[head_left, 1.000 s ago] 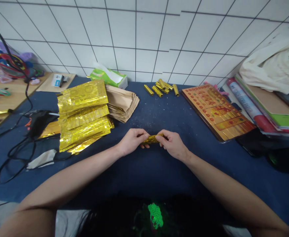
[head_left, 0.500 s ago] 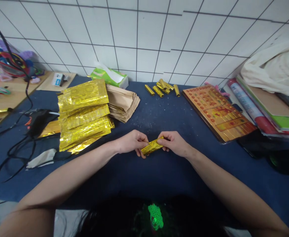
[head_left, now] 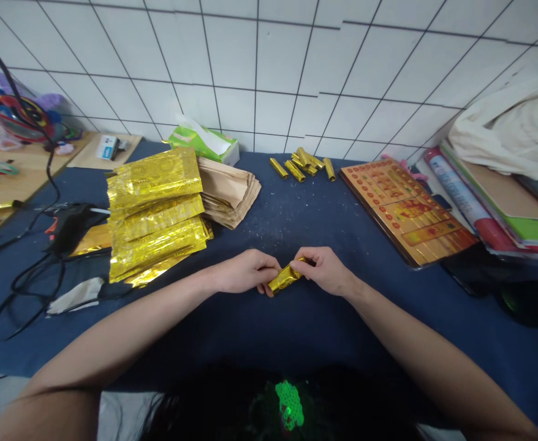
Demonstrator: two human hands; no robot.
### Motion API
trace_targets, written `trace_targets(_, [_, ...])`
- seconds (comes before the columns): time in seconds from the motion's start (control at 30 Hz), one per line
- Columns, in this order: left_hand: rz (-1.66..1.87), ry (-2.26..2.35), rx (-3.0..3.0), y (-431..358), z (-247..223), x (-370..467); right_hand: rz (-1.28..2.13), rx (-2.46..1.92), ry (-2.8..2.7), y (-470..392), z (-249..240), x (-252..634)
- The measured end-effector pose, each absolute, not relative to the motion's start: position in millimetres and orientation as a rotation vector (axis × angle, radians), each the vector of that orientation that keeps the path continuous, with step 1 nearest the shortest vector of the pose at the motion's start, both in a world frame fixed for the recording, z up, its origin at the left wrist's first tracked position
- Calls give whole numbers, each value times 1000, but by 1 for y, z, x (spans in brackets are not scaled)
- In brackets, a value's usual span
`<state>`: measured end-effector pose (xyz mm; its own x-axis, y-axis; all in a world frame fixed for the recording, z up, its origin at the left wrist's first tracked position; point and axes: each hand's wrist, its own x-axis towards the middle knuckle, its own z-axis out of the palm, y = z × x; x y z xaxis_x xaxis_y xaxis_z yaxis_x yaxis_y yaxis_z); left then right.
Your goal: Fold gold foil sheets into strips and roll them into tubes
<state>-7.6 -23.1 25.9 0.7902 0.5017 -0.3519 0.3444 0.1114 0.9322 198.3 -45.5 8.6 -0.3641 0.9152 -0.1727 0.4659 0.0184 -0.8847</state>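
Between my two hands is a small roll of gold foil paper, tilted up to the right above the dark blue cloth. My left hand pinches its lower left end, thumb on top and fingers partly hidden beneath. At the upper right end, my right hand grips it between thumb and curled fingers. Several finished-looking gold rolls lie loosely heaped near the wall. To the left, flat gold foil sheets are stacked in overlapping layers, partly covering a pile of brown paper.
A black glue gun with a looping cord lies at left. Behind the sheets stands a green tissue pack. On the right are an orange-gold printed packet, a red-and-blue tube, and a white cloth bag atop folders.
The foil in my hands looks narrower and more tightly rolled, and it tilts more steeply. Both hands have shifted slightly, the left one a little to the right.
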Motion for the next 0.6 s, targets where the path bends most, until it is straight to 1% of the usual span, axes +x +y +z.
trace_targets(0.2, [174, 867, 1587, -28, 27, -4, 1267, -1446, -1856, -46, 7, 197])
trace_targets(0.4, [269, 936, 1754, -25, 25, -6, 1411, -1427, -1790, -45, 13, 197])
trace_targets(0.6, [357, 994, 2072, -22, 27, -8, 1515, -1394, -1740, -46, 10, 198])
